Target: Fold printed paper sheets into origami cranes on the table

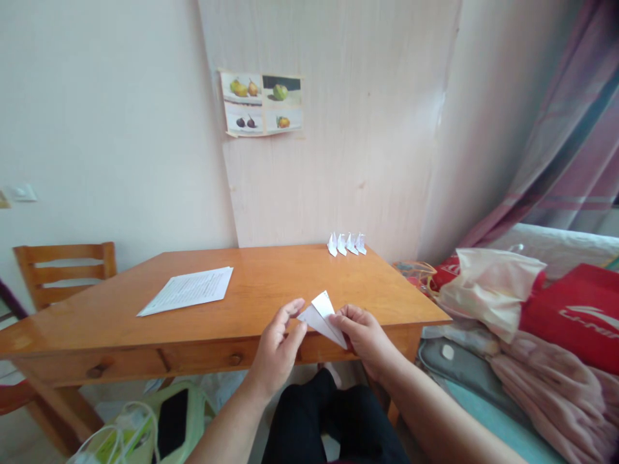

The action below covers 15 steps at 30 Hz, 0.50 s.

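A white sheet of folded paper (pixel 325 319), creased into a kite-like shape with overlapping flaps, is held up at the front edge of the table. My right hand (pixel 360 332) pinches its right side between thumb and fingers. On the other side, my left hand (pixel 280 341) has its thumb and fingers apart around the paper's left corner; whether they touch it I cannot tell. Several small folded paper figures (pixel 346 244) stand in a row at the table's back right. A stack of printed paper sheets (pixel 188 290) lies flat on the left.
The wooden table (pixel 271 277) has drawers along its front, and a chair (pixel 72 274) stands at its left. Below is a green bin-like container (pixel 193 419) with a dark phone-like slab and cables. To the right lie a red bag (pixel 570 316), a white bag (pixel 493 283) and pink cloth.
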Motion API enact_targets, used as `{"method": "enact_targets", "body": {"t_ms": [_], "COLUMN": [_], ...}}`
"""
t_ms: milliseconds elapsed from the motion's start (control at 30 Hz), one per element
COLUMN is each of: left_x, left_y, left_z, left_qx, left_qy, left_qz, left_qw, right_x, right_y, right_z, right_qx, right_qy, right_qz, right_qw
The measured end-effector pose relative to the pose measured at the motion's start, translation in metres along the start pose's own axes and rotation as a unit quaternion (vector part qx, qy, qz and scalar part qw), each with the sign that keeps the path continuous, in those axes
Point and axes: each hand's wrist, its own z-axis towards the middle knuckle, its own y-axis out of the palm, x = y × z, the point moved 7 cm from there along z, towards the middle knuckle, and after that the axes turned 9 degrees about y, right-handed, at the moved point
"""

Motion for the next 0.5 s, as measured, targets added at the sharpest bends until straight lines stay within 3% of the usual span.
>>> {"method": "enact_targets", "body": {"t_ms": [133,267,367,433,500], "left_x": [0.019,0.019,0.009,-0.003,-0.013], "left_y": [0.007,0.02,0.017,0.011,0.008], "left_z": [-0.002,-0.004,-0.002,-0.001,-0.002], "left_qx": [-0.051,-0.093,-0.063,-0.026,0.005], "left_qy": [0.157,0.21,0.155,0.065,-0.019], "left_qz": [0.2,0.257,0.178,0.079,-0.023], "left_qw": [0.966,0.939,0.97,0.994,1.0], "right_x": [-0.003,-0.007,-0.009,-0.012,-0.014], "right_y": [0.0,0.012,0.014,0.009,0.003], "right_z": [-0.004,-0.009,-0.01,-0.009,-0.008], "right_qx": [0.012,-0.02,-0.02,0.013,0.048], "right_qy": [0.02,0.011,0.005,-0.008,-0.017], "right_qz": [-0.006,-0.026,-0.039,-0.048,-0.058], "right_qw": [1.0,0.999,0.999,0.999,0.997]}}
